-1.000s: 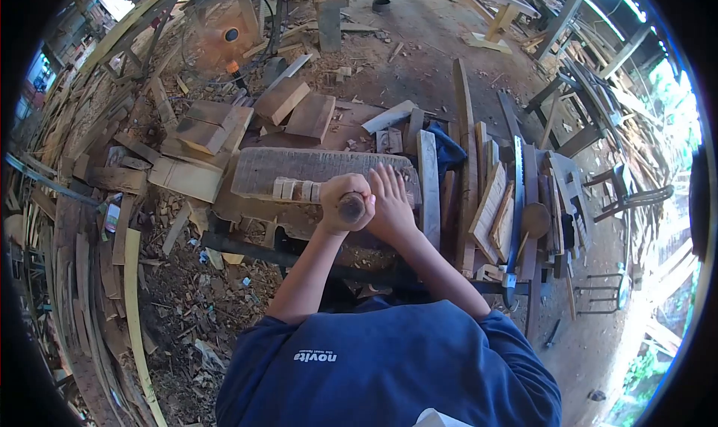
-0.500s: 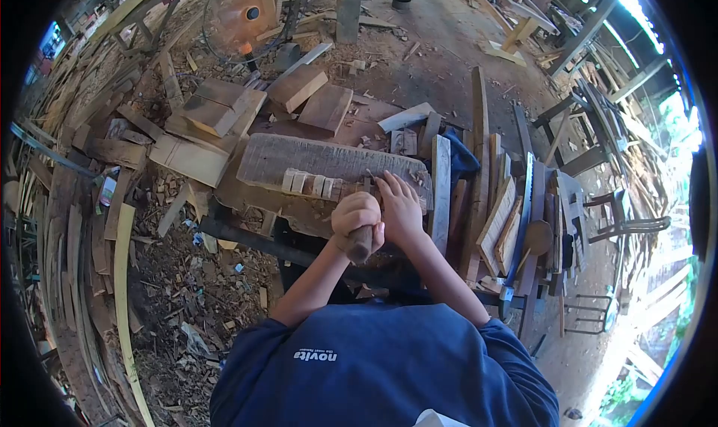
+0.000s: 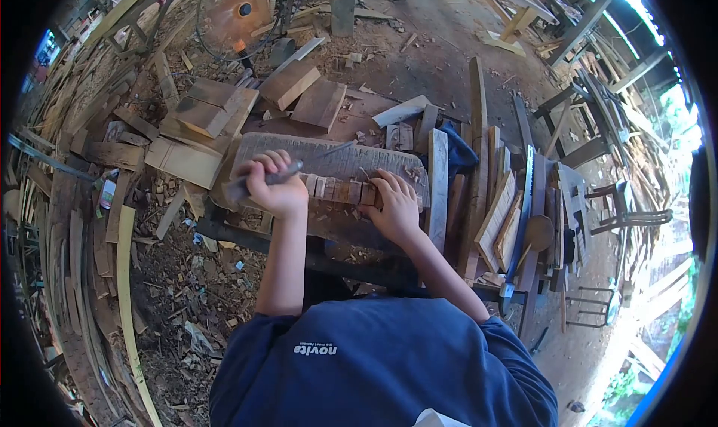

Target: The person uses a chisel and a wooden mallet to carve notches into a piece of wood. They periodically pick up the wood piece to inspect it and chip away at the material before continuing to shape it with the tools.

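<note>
1. the notched wooden piece (image 3: 340, 191) lies along the near side of the thick plank (image 3: 374, 158); its long axis runs left to right, left end slightly farther.
2. its right end appears pinned by the right hand (image 3: 398, 209), fingers partly curled, thumb on the near side.
3. the hand tool (image 3: 289, 172) is gripped in the closed left hand (image 3: 283, 194), its thin shaft pointing far right.
4. the piece is judged light, stiff and dry, weakest at its notches; it is best held by the solid right end.

Navy shirt (image 3: 389, 367), white "novita" lettering (image 3: 315, 350)
</note>
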Motion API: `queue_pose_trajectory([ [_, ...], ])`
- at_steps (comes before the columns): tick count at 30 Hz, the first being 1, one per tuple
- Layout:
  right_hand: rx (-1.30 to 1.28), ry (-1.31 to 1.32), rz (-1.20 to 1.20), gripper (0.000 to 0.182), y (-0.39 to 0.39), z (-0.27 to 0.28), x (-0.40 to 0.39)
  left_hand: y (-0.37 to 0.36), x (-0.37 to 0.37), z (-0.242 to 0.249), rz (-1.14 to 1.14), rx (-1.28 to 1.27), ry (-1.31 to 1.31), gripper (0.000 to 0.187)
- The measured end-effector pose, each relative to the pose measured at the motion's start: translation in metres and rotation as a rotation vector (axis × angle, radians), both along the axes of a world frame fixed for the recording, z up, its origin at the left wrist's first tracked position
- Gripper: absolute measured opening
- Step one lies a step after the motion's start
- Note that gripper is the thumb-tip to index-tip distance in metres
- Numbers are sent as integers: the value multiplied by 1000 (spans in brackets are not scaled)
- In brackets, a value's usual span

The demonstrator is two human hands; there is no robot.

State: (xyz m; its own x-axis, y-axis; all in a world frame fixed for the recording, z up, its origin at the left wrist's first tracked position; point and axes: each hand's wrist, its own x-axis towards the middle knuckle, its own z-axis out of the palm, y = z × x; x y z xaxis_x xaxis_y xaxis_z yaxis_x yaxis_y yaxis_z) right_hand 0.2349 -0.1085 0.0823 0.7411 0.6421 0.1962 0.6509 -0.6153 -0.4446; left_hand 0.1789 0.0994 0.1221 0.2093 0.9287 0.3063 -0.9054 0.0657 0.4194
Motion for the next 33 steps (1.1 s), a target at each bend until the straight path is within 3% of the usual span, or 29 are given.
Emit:
queue_pose_trajectory([
  [4, 29, 16, 5, 59, 2, 6, 4, 24, 8, -17, 2, -193, 12, 16],
  [7, 11, 40, 101, 60, -2, 12, 23, 28, 13, -35, -30, 24, 83, 21],
  [12, -85, 162, 220, 67, -6, 32, 52, 32, 13, -45, -18, 44, 99, 26],
  [14, -178, -57, 417, 68, -4, 42, 61, 37, 14, -51, -1, -99, 101, 26],
  [18, -177, -179, 583, 64, 2, 39, 85, 37, 14, -45, 18, -139, 164, 26],
  [25, -23, -156, 511, 54, -4, 25, 87, 38, 14, -48, 8, -187, 238, 29],
  [29, -38, -193, 505, 58, -3, 24, 88, 40, 15, -50, 22, -184, 249, 30],
  [33, 2, -26, 521, 39, 0, 16, 95, 40, 12, -54, 6, -184, 238, 29],
])
